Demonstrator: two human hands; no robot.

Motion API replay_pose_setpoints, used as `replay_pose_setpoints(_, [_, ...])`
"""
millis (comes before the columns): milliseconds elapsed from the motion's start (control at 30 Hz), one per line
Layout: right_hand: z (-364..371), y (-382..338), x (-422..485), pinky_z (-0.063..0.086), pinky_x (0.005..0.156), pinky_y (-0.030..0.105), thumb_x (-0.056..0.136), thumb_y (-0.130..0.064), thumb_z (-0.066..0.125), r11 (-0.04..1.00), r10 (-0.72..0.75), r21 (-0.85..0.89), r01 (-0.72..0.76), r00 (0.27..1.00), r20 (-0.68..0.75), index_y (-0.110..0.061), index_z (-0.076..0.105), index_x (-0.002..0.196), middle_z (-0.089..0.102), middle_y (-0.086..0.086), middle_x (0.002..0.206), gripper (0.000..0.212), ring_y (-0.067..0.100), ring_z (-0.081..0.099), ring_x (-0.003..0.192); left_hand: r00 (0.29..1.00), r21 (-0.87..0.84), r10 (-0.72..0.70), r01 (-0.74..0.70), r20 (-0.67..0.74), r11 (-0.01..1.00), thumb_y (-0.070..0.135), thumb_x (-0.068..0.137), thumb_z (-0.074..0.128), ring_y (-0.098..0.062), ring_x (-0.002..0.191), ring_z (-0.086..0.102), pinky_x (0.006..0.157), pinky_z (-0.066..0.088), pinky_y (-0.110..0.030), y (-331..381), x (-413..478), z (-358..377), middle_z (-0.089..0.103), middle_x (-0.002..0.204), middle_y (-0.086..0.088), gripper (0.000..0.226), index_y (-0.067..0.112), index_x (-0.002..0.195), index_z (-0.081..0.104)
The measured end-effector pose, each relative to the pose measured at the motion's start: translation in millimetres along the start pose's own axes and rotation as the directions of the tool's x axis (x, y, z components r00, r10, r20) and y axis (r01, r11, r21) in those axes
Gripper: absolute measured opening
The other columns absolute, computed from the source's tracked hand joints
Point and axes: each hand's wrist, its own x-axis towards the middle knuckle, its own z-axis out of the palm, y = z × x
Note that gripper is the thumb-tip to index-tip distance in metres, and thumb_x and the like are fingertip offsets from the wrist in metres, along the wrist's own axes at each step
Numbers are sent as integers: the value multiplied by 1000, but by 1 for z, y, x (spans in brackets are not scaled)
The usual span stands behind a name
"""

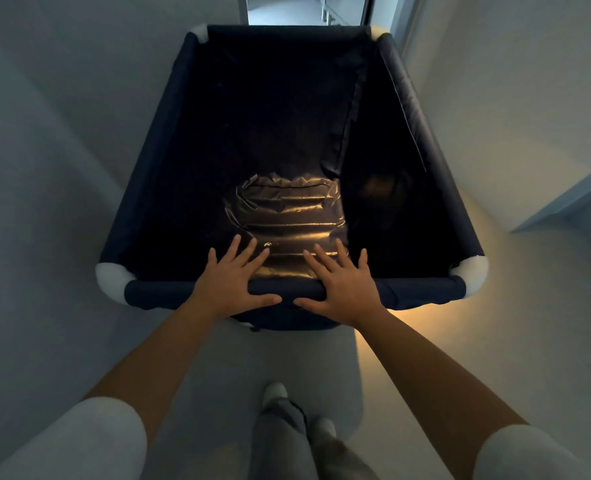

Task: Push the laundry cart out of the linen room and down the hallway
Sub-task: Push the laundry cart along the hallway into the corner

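Left hand [233,284], right hand [342,289] flat, fingers spread, pressing near rail of dark-blue fabric laundry cart [169,140], not gripping. Risk: palms slip; far corners clip narrow doorway [304,10].

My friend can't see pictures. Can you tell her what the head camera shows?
Two bare hands, left and right, press flat with open fingers on the near rail of a dark blue laundry cart. The cart looks empty and points at a doorway ahead.

The laundry cart [155,174] is a deep navy fabric bin with white padded corners. It stands upright, empty, its far end at a doorway.
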Motion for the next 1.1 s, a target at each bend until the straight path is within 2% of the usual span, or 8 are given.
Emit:
replay_pose_setpoints(333, [18,-37,-87,2,109,64,74,-81,22,1000,7,-9,-7,1000,-17,-29,8,147,14,1,157,91,33,0,143,1000,0,14,-14,-3,1000,95,48,-4,-21,140,-16,110,-4,-54,31,-87,30,-7,156,3,115,33,145,-4])
replay_pose_setpoints(567, [30,-62,-149,5,108,64,74,-80,27,1000,-1,4,1,999,-36,-28,14,147,18,1,156,90,35,4,143,1000,1,3,-3,10,1000,95,47,-5,-21,140,-16,111,-5,-52,56,-147,50,-7,156,2,116,32,145,-4])
replay_pose_setpoints(733, [36,-70,-188,4,108,65,71,-82,19,1000,-15,9,16,999,-30,-28,14,147,18,1,156,93,35,4,143,999,-12,-24,25,34,1000,95,46,-5,-21,140,-17,111,-5,-52,80,-184,62,-8,156,3,117,32,145,-4])
replay_pose_setpoints(867, [41,-76,-215,4,108,65,73,-81,24,999,-43,14,44,999,-31,-28,14,147,18,1,156,91,35,3,143,998,-25,-50,51,25,998,96,45,-6,-20,140,-16,111,-4,-53,96,-211,72,-7,156,4,118,32,145,-3])
replay_pose_setpoints(1100, [43,-86,-259,0,108,64,73,-82,20,997,-66,-29,66,998,16,-29,7,147,9,0,158,92,33,-4,143,996,-41,-90,89,-16,995,95,48,-3,-20,141,-15,111,-3,-53,122,-256,93,-6,156,4,115,33,145,-2])
